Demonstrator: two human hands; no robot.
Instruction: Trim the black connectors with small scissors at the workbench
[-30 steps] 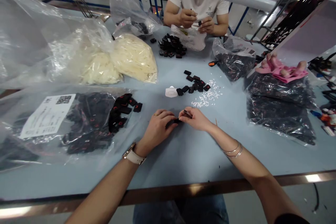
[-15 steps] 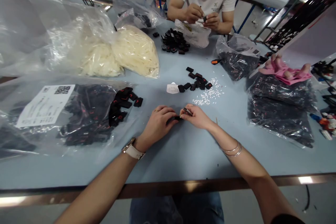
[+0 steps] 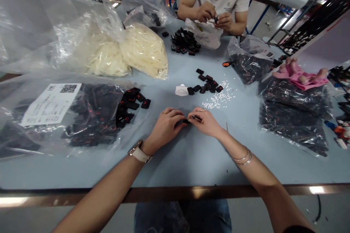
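Note:
My left hand [image 3: 165, 127] and my right hand [image 3: 207, 121] meet at the middle of the blue table [image 3: 191, 156], fingers pinched together. Between them sits a small black plastic part [image 3: 186, 121], gripped by the left hand; the right hand pinches a thin dark piece [image 3: 195, 118] against it. Just beyond my hands lie a scatter of tiny white pins [image 3: 220, 97], several loose black parts [image 3: 207, 82] and a small white cap [image 3: 181, 90].
A clear bag of black parts with a white label [image 3: 90, 116] lies left, bags of white pieces [image 3: 143, 51] behind it. Bags of black parts [image 3: 292, 113] and pink gloves [image 3: 299, 76] lie right. Across the table another person [image 3: 216, 3] handles a small part beside a black pile [image 3: 184, 42].
My hands stay together on the small black part, fingers shifting slightly. The view has tilted a little, so everything sits slightly higher and to the right.

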